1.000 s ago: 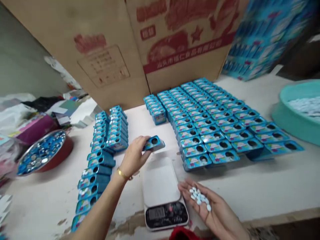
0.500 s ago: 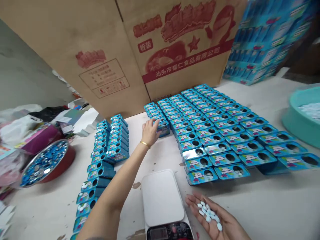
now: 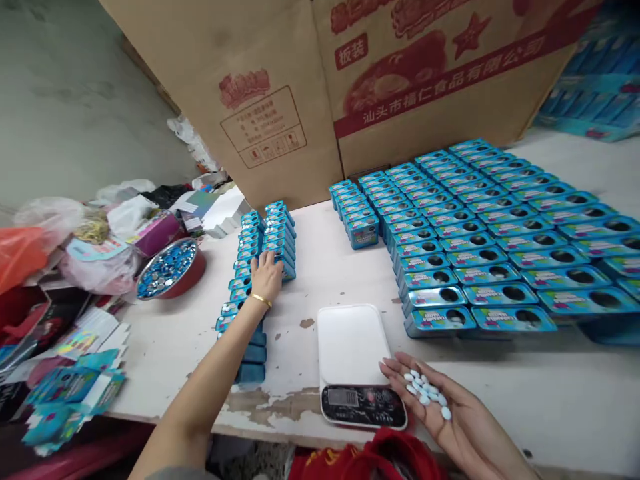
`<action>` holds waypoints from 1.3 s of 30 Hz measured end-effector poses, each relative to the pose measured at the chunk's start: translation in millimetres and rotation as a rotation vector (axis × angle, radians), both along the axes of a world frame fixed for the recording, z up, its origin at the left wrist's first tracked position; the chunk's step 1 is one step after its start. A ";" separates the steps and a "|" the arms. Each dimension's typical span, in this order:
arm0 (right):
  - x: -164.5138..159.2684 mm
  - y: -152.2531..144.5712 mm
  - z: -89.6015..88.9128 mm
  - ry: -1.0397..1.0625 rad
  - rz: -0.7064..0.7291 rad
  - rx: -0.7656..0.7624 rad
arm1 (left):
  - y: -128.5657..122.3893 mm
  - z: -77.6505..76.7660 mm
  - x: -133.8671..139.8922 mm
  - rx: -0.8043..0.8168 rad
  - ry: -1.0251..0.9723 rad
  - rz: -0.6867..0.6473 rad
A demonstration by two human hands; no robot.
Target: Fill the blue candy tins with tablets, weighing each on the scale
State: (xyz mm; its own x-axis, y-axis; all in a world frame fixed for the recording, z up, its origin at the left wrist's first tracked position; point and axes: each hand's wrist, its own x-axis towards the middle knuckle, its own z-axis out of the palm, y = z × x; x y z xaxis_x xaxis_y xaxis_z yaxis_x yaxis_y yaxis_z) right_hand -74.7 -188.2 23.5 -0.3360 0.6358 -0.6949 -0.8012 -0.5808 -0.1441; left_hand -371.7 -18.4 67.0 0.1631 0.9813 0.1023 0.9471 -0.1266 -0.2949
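My left hand [image 3: 267, 277], with a gold bangle at the wrist, reaches to the left rows of small blue tins. Its fingers bend over a blue tin [image 3: 289, 272] at the near end of the second row; the hand partly hides the grip. My right hand [image 3: 455, 407] lies palm up and cupped, with several pale white oval tablets [image 3: 425, 388] in it. Beside its fingertips is a white kitchen scale [image 3: 353, 343] with an unloaded plate. A large block of blue tins [image 3: 500, 273] with round openings stands to the right; white pieces show inside some.
Behind the tins stands a big cardboard carton [image 3: 280, 60]. A short row of tins [image 3: 364, 230] stands mid-table. At left are a red bowl [image 3: 187, 283] of blue and silver pieces, plastic bags [image 3: 50, 220] and flattened cartons [image 3: 75, 390]. Wrapped blue stacks [image 3: 595, 100] stand far right.
My left hand has moved left from the short middle row to the left tins. My right hand still holds the tablets. The view has swung left, bringing the table's front edge into sight.
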 end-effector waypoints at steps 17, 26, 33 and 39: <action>21.2 -39.7 -2.3 0.010 -0.041 0.034 | -103.1 39.0 132.1 -0.245 -0.081 -0.543; 18.4 -46.0 -10.8 0.089 0.004 -0.028 | -185.8 -17.6 179.6 -0.388 -0.344 -0.814; 24.0 -57.2 -8.2 0.000 -0.088 -0.256 | -195.7 -40.5 191.2 -0.429 -0.432 -0.774; 21.2 -56.9 -8.7 -0.034 -0.100 -0.299 | -196.4 -39.6 189.9 -0.413 -0.440 -0.803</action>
